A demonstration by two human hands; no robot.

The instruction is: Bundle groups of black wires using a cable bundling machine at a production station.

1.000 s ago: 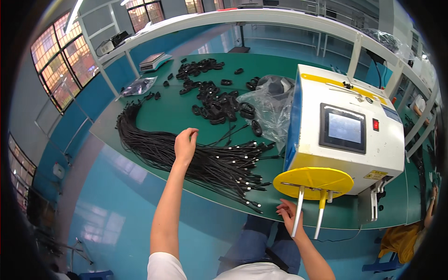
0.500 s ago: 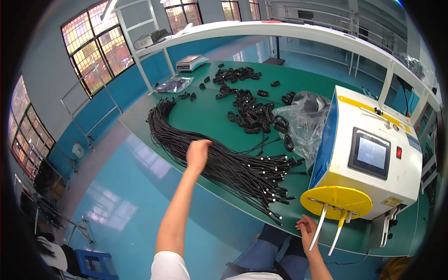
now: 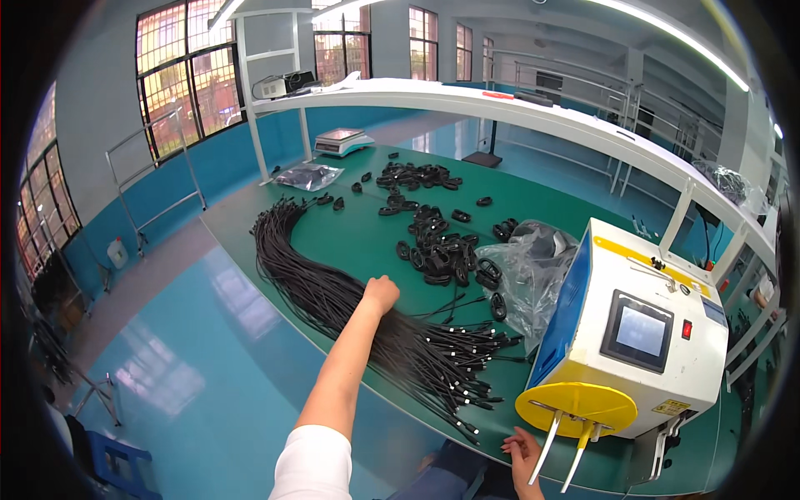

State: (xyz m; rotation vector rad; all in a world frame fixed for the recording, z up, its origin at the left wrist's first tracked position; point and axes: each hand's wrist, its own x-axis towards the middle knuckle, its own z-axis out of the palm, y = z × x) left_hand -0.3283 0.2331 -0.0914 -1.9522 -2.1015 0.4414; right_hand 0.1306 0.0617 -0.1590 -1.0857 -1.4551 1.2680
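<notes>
A thick bundle of long black cables (image 3: 321, 287) with pale-tipped connectors lies curved along the near left side of the green table. My left hand (image 3: 382, 293) is closed over the middle of this bundle, and the strands beside it look smeared by motion. Its fingertips are hidden; it seems to grip a cable. My right hand (image 3: 522, 454) is at the table's near edge, fingers loosely apart and nothing visible in them. It is next to the two prongs (image 3: 562, 450) below the yellow disc (image 3: 577, 407) of a white and blue winding machine (image 3: 642, 333).
Several coiled black cables (image 3: 442, 250) are scattered across the table's middle and far part. Clear plastic bags (image 3: 533, 262) lie left of the machine and at the far left. A scale (image 3: 343, 142) stands at the back, under a white raised shelf (image 3: 467, 98).
My left hand has moved right along the cable bundle, toward the connector ends. My right hand stays near the machine's prongs. The view has tilted upward.
</notes>
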